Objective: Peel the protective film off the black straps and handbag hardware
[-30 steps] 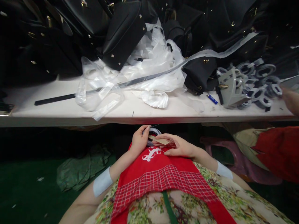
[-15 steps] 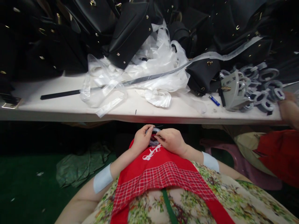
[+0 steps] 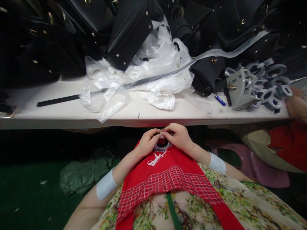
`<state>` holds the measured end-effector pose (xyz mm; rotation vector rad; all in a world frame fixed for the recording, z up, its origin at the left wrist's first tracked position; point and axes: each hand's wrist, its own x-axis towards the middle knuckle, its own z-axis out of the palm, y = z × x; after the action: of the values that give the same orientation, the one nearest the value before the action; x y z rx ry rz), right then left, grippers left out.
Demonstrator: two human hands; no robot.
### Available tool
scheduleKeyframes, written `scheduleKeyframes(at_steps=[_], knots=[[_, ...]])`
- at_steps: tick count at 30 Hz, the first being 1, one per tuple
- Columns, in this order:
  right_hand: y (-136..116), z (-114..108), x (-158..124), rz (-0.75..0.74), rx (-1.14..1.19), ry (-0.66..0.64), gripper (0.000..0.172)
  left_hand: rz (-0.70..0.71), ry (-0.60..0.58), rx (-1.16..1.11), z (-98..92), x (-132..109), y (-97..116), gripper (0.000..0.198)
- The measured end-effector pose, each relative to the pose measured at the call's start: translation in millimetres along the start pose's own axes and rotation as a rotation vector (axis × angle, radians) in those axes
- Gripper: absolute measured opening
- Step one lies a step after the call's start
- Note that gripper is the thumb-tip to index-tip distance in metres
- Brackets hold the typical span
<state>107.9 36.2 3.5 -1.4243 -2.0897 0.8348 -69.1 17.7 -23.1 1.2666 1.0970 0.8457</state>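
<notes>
Both my hands meet over my lap, just below the front edge of the white table. My left hand and my right hand are closed in a pinch on a coiled roll of strap wrapped in clear film, which rests on my red apron. The fingertips of both hands touch at the top of the roll. Most of the roll is hidden behind my fingers.
On the table lie crumpled clear plastic wrapping, a long black strap, a blue lighter and several wrapped strap coils. Black handbags are piled behind. Another person's arm and red sleeve sit at right by a pink stool.
My right hand has closed over the roll and moved up to meet my left hand. The tan strip held flat a second ago is no longer visible.
</notes>
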Motion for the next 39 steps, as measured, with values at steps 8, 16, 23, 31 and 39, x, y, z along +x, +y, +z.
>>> scheduleKeyframes(at_steps=[8,16,23,31,39], knots=[[26,2,12,0.291,0.407,-0.068,0.034,0.026,0.042,0.216,7.3,-1,4,0.021],[40,7,17,0.548,0.822,-0.295,0.018,0.147,0.023,0.231,10.6,-4,8,0.017],[23,10,9,0.409,0.729,-0.039,0.015,0.132,0.167,0.294,14.0,-6,13,0.024],[23,-3,2,0.349,0.622,-0.134,0.024,-0.240,0.089,-0.227,21.8,1,15,0.013],[21,-29,9,0.391,0.676,-0.404,0.035,-0.118,0.087,-0.119,27.1,0,17,0.022]])
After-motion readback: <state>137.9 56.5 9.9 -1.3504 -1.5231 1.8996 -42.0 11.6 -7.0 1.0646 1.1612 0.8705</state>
